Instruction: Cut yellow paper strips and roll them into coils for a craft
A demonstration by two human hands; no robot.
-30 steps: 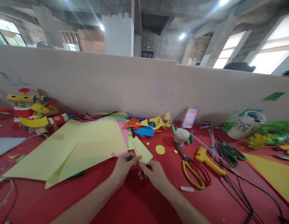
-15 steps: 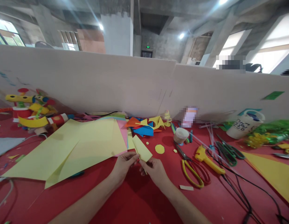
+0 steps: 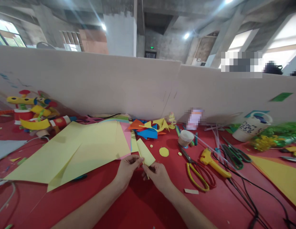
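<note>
A small piece of pale yellow paper point(image 3: 146, 152) is held up between both hands over the red table. My left hand point(image 3: 129, 168) pinches its left edge between thumb and fingers. My right hand point(image 3: 159, 175) is closed on the lower part, thumb on top, with a thin strip or rolled edge of the paper poking out below the fingers. The fingertips almost meet, hiding part of that edge. Just beyond the hands lie a yellow paper disc point(image 3: 164, 152) and two tiny yellow star-like pieces, one of them a star point(image 3: 179, 154).
Large pale yellow sheets point(image 3: 95, 152) spread to the left. Colored paper scraps point(image 3: 148, 132) lie behind. On the right are scissors point(image 3: 197, 178), a yellow glue gun point(image 3: 216, 164) with black cables, a paper cup point(image 3: 185, 138) and green-handled scissors point(image 3: 235, 156). A white partition point(image 3: 90, 82) stands behind.
The paper has tilted slightly in my fingers, and the strip's lower end has shifted a little left. Both hands keep their hold in nearly the same place.
</note>
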